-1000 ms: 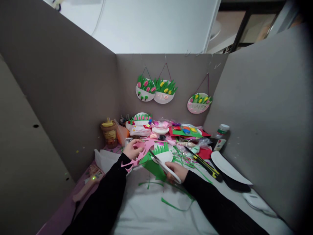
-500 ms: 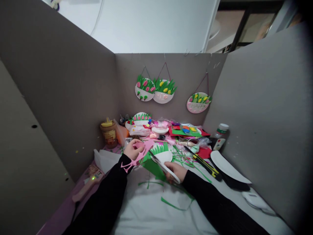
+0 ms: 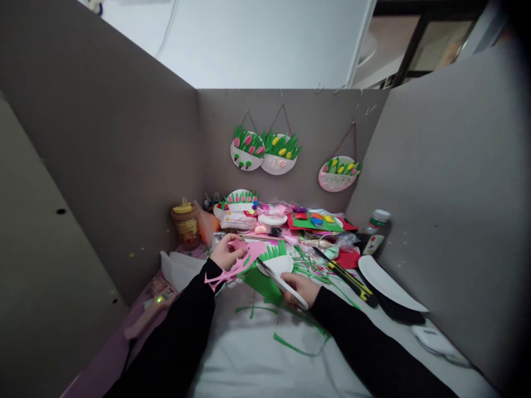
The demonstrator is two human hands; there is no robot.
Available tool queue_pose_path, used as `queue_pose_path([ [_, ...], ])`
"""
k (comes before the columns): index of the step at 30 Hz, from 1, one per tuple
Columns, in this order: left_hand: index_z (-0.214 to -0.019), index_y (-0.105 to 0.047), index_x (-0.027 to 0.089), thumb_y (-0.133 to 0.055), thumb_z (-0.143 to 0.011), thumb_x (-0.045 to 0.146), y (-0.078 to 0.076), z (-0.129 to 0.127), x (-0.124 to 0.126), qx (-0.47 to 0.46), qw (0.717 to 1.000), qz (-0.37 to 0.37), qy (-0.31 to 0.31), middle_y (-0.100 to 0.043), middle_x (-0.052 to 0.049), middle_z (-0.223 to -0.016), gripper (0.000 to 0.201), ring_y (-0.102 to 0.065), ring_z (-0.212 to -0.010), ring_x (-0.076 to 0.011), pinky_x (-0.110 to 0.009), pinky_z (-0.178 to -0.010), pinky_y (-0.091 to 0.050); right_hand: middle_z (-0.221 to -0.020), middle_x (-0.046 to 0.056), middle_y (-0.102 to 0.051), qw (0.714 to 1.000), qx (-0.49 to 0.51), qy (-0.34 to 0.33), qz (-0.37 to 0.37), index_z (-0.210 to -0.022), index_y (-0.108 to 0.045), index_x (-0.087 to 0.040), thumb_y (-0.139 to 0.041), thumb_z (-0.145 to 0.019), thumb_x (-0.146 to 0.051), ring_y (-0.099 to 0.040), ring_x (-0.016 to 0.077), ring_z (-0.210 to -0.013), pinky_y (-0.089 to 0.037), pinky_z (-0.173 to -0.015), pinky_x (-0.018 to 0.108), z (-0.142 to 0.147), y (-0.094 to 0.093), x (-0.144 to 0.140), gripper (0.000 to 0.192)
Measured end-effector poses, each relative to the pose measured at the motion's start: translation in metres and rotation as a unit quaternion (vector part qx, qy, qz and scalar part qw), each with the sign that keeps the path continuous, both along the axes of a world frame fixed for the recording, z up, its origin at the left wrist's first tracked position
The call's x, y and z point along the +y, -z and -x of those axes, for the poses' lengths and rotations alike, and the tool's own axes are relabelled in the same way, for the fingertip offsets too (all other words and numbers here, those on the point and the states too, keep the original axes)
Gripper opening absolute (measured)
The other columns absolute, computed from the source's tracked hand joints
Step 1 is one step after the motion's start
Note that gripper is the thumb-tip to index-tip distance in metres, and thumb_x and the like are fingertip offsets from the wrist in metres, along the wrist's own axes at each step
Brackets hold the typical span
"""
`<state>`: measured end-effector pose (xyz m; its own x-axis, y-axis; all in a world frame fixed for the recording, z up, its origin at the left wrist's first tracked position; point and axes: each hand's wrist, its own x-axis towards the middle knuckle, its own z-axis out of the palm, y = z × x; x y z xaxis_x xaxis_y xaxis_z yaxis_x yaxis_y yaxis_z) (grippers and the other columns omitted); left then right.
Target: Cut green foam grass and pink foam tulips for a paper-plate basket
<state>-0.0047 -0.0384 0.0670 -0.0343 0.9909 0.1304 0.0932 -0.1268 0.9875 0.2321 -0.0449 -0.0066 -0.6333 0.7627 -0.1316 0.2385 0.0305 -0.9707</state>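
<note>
My left hand [image 3: 227,252] is closed on a sheet of pink paper [image 3: 254,252] whose lower left part is cut into a ragged, holed strip. In my right hand [image 3: 302,288] is a pair of white-handled scissors [image 3: 290,290], their blades pointing up and left at the pink paper's right edge. I cannot tell how far the blades are apart. Behind the scissors lies a white paper plate [image 3: 284,264] with cut green paper grass [image 3: 274,251] along its top. A folded piece of green paper [image 3: 262,284] rests below the plate, partly under the blades.
Green scraps [image 3: 290,345] lie on the white cloth. To the right are a black-and-yellow utility knife [image 3: 348,279], a half plate [image 3: 388,282] and a bottle [image 3: 375,229]. A glue gun [image 3: 145,320] and a jar [image 3: 185,224] stand left. Decorated plates [image 3: 279,160] hang on the grey back panel.
The pink paper has turned slightly and shows a broader face beside the blades. Both hands have shifted very little; the whole view has moved slightly.
</note>
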Motion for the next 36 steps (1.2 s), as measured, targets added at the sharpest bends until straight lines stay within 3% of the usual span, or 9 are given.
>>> queue_pose_path([
  [10,-0.080,-0.044,0.017,-0.064,-0.053,0.020,-0.005,-0.002,-0.006,0.009,1.000,0.002,0.020,-0.050,0.009,-0.043,0.034,-0.041,-0.036,-0.0053,-0.015,-0.038,-0.026,-0.047,-0.010,-0.047,1.000,0.000,-0.008,0.004,-0.063,-0.041,-0.019,-0.051,-0.048,-0.013,-0.041,0.0066,-0.038,-0.033,-0.035,0.018,-0.001,-0.002,-0.001,0.019],
  [20,-0.082,-0.040,0.017,-0.060,-0.058,0.019,0.000,-0.001,-0.004,0.010,0.999,-0.012,0.036,-0.051,0.009,-0.045,0.031,-0.044,-0.036,-0.0062,-0.015,-0.037,-0.030,-0.045,-0.011,-0.046,1.000,-0.004,-0.021,0.021,-0.065,-0.041,-0.018,-0.049,-0.047,-0.013,-0.040,0.0061,-0.035,-0.032,-0.034,0.017,-0.005,0.000,0.003,0.020],
  [29,-0.083,-0.039,0.019,-0.056,-0.062,0.016,0.010,0.000,0.001,0.021,0.998,-0.028,0.057,-0.054,0.008,-0.050,0.027,-0.048,-0.038,-0.0070,-0.017,-0.040,-0.035,-0.047,-0.010,-0.047,0.999,-0.014,-0.034,-0.021,-0.064,-0.041,-0.019,-0.051,-0.048,-0.013,-0.042,0.0064,-0.040,-0.033,-0.037,0.017,-0.004,0.000,0.003,0.019],
  [36,-0.082,-0.038,0.018,-0.059,-0.061,0.017,0.006,-0.001,-0.002,0.003,0.997,-0.022,0.071,-0.056,0.007,-0.050,0.030,-0.049,-0.038,-0.0074,-0.016,-0.038,-0.033,-0.044,-0.011,-0.045,0.999,0.001,-0.032,-0.005,-0.065,-0.040,-0.019,-0.051,-0.048,-0.015,-0.040,0.0064,-0.036,-0.032,-0.035,0.018,-0.005,0.000,0.003,0.020],
])
